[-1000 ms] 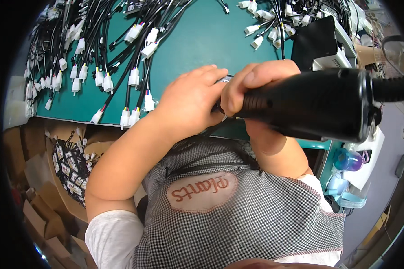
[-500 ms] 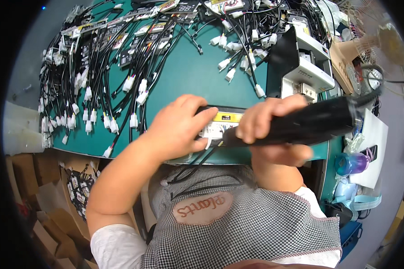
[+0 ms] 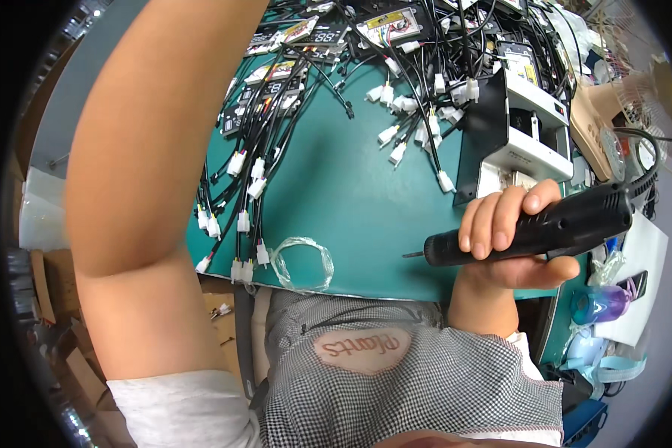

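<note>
My right hand (image 3: 509,235) is wrapped round a black electric screwdriver (image 3: 545,222), whose thin bit points left above the green table mat (image 3: 373,187). My left arm (image 3: 145,164) reaches up and away across the left side, and its hand lies beyond the upper edge of the picture. Near the front edge of the mat lies a loose coil of clear cord (image 3: 302,263). Left of centre, a bundle of black cables (image 3: 257,145) with white plugs runs from small display modules (image 3: 272,93).
More wired modules (image 3: 388,26) and white plugs (image 3: 425,131) crowd the far side. A black and white box-shaped device (image 3: 526,134) stands at the right. Beyond it are a purple-blue bottle (image 3: 601,305) and a white sheet (image 3: 638,287). Cardboard (image 3: 89,373) sits low at the left.
My left hand has let go of the module at the front edge and gone up out of view. That module no longer shows there. The screwdriver has moved right, and the view has shifted.
</note>
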`<control>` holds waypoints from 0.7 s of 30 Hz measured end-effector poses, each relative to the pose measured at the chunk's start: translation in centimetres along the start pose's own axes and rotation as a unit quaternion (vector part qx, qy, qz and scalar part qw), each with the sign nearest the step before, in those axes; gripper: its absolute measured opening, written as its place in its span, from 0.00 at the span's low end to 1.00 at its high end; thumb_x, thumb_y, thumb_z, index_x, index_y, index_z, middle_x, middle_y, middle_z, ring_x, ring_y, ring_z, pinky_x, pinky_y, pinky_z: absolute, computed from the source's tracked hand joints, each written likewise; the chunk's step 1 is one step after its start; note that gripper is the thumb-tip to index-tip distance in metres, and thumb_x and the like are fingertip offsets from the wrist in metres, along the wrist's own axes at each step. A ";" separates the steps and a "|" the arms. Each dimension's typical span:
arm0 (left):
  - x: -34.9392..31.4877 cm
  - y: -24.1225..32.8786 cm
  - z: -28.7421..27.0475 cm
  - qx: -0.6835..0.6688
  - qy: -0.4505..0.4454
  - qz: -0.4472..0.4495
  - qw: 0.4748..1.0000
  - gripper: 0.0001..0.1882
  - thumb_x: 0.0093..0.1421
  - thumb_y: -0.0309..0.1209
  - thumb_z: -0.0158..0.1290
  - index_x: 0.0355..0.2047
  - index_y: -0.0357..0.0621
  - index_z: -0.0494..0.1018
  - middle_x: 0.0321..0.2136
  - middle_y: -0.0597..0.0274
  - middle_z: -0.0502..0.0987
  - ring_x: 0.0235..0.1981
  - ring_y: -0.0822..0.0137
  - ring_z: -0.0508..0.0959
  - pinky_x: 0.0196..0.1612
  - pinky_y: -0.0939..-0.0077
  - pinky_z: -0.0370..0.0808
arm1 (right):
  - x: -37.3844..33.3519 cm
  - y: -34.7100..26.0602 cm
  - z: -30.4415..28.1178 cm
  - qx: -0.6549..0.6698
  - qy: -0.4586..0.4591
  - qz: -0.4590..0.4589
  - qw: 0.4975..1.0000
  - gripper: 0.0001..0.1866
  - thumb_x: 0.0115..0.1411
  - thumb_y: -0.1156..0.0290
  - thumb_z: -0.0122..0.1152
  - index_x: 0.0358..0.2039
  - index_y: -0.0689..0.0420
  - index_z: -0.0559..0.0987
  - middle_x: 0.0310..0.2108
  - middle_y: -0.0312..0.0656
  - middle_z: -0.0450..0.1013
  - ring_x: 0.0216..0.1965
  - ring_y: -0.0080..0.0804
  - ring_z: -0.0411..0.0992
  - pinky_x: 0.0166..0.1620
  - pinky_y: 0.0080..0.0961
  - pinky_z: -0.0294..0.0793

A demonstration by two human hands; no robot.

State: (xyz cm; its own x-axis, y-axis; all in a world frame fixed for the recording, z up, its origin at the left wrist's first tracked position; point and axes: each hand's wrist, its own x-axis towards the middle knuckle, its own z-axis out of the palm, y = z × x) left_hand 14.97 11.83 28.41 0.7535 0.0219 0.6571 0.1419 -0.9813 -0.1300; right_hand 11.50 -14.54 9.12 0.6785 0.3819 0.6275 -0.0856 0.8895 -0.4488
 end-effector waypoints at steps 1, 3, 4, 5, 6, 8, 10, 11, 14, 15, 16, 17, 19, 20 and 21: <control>0.1 -1.3 1.3 0.035 0.014 0.035 0.999 0.18 0.57 0.34 0.58 0.47 0.41 0.77 0.51 0.49 0.75 0.54 0.52 0.72 0.61 0.64 0.66 | -0.2 0.1 -0.1 -0.006 0.004 0.003 1.000 0.41 0.50 0.32 0.61 0.42 0.60 0.63 0.21 0.39 0.67 0.17 0.29 0.69 0.22 0.27 0.75; -0.7 -4.6 3.0 0.006 -0.004 0.007 1.000 0.16 0.54 0.33 0.59 0.43 0.40 0.79 0.44 0.48 0.79 0.49 0.53 0.76 0.56 0.65 0.70 | -0.8 0.3 -0.2 -0.012 0.011 0.009 1.000 0.41 0.50 0.32 0.61 0.41 0.60 0.63 0.21 0.39 0.67 0.18 0.29 0.70 0.23 0.27 0.75; -1.9 -6.3 3.9 0.032 -0.005 -0.004 0.999 0.16 0.54 0.33 0.59 0.41 0.40 0.79 0.42 0.48 0.79 0.48 0.53 0.77 0.55 0.66 0.71 | -0.9 0.3 0.0 -0.010 0.030 0.020 0.999 0.40 0.50 0.33 0.60 0.41 0.60 0.63 0.21 0.39 0.67 0.18 0.30 0.70 0.23 0.27 0.75; -3.0 -8.5 4.8 0.042 -0.066 -0.066 0.995 0.16 0.54 0.33 0.59 0.42 0.41 0.79 0.44 0.49 0.78 0.49 0.52 0.76 0.55 0.63 0.70 | -0.7 0.4 0.0 -0.014 0.021 0.024 0.999 0.37 0.53 0.37 0.62 0.43 0.60 0.64 0.21 0.38 0.67 0.15 0.27 0.68 0.21 0.26 0.73; -2.9 -10.1 8.9 0.009 -0.115 -0.109 0.987 0.16 0.54 0.34 0.59 0.42 0.43 0.79 0.47 0.50 0.78 0.50 0.51 0.75 0.55 0.61 0.70 | -0.7 0.5 -0.5 -0.053 0.034 0.017 0.998 0.37 0.52 0.37 0.63 0.42 0.59 0.64 0.21 0.38 0.67 0.15 0.27 0.68 0.20 0.25 0.74; -4.9 -14.2 11.1 -0.025 -0.228 -0.216 0.949 0.23 0.55 0.43 0.58 0.49 0.48 0.76 0.46 0.52 0.78 0.48 0.53 0.77 0.53 0.61 0.71 | -0.9 0.7 -0.2 -0.052 0.051 0.026 0.997 0.38 0.51 0.36 0.63 0.41 0.59 0.64 0.20 0.37 0.68 0.15 0.27 0.69 0.20 0.24 0.74; -7.9 -16.7 13.6 -0.006 -0.224 -0.188 0.956 0.23 0.57 0.44 0.56 0.50 0.48 0.75 0.47 0.51 0.78 0.49 0.53 0.77 0.54 0.63 0.70 | -1.0 0.6 0.0 -0.034 0.051 0.051 0.997 0.38 0.49 0.38 0.66 0.40 0.60 0.64 0.21 0.40 0.69 0.17 0.30 0.70 0.22 0.27 0.75; -8.7 -16.7 14.7 -0.011 -0.237 -0.209 0.949 0.23 0.57 0.44 0.57 0.50 0.48 0.76 0.48 0.52 0.78 0.50 0.53 0.76 0.55 0.64 0.70 | -1.1 0.5 -0.3 -0.020 0.046 0.059 0.997 0.39 0.47 0.39 0.68 0.41 0.62 0.64 0.22 0.43 0.69 0.19 0.32 0.70 0.23 0.30 0.75; -8.9 -16.8 18.1 0.007 -0.265 -0.244 0.933 0.24 0.57 0.45 0.54 0.52 0.50 0.75 0.49 0.52 0.77 0.51 0.53 0.76 0.55 0.63 0.70 | -1.0 0.5 -0.5 -0.011 0.044 0.077 0.996 0.37 0.47 0.45 0.71 0.42 0.63 0.65 0.24 0.46 0.71 0.23 0.35 0.72 0.29 0.33 0.76; -8.7 -17.1 19.4 0.031 -0.264 -0.235 0.935 0.23 0.58 0.45 0.54 0.53 0.52 0.74 0.49 0.52 0.77 0.50 0.54 0.76 0.54 0.61 0.71 | -1.0 0.7 -0.6 -0.014 0.047 0.078 0.996 0.37 0.47 0.46 0.71 0.42 0.63 0.65 0.24 0.46 0.71 0.24 0.35 0.73 0.30 0.33 0.77; -8.5 -17.4 20.4 0.047 -0.270 -0.238 0.932 0.23 0.59 0.43 0.52 0.54 0.55 0.73 0.51 0.54 0.75 0.53 0.54 0.74 0.55 0.60 0.71 | -0.9 0.6 -0.7 -0.021 0.048 0.083 0.995 0.37 0.47 0.46 0.71 0.42 0.63 0.65 0.24 0.46 0.71 0.24 0.35 0.73 0.30 0.34 0.77; -8.1 -17.7 21.4 0.071 -0.283 -0.235 0.927 0.22 0.60 0.43 0.51 0.55 0.56 0.72 0.51 0.55 0.75 0.54 0.55 0.73 0.55 0.60 0.70 | -0.8 0.6 -0.9 -0.029 0.048 0.087 0.995 0.37 0.47 0.47 0.71 0.42 0.64 0.65 0.25 0.46 0.71 0.24 0.35 0.73 0.30 0.34 0.77; -7.4 -18.4 23.2 0.119 -0.312 -0.228 0.915 0.22 0.60 0.41 0.50 0.55 0.57 0.71 0.53 0.57 0.73 0.55 0.55 0.72 0.56 0.59 0.70 | -0.5 0.6 -1.0 -0.040 0.057 0.095 0.993 0.36 0.48 0.47 0.71 0.42 0.64 0.65 0.25 0.46 0.71 0.24 0.35 0.73 0.30 0.35 0.77; -7.1 -18.8 23.9 0.137 -0.332 -0.230 0.904 0.21 0.60 0.39 0.50 0.55 0.56 0.71 0.54 0.58 0.71 0.57 0.55 0.70 0.56 0.58 0.69 | -0.4 0.5 -1.0 -0.044 0.065 0.100 0.992 0.36 0.48 0.47 0.71 0.42 0.64 0.66 0.25 0.46 0.71 0.24 0.35 0.73 0.30 0.34 0.77; -7.0 -19.2 24.5 0.150 -0.338 -0.243 0.897 0.21 0.60 0.39 0.50 0.54 0.55 0.71 0.54 0.57 0.71 0.57 0.55 0.70 0.56 0.58 0.69 | -0.2 0.6 -1.1 -0.046 0.072 0.105 0.991 0.36 0.48 0.47 0.71 0.42 0.64 0.66 0.25 0.46 0.71 0.24 0.35 0.73 0.30 0.34 0.77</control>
State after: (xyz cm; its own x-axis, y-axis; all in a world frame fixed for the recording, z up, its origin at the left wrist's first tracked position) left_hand 22.69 35.17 8.07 0.7590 0.6428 0.1030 0.6482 -0.7316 -0.2111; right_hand 12.09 -14.39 8.01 0.7505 0.5100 0.4204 -0.1727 0.7653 -0.6200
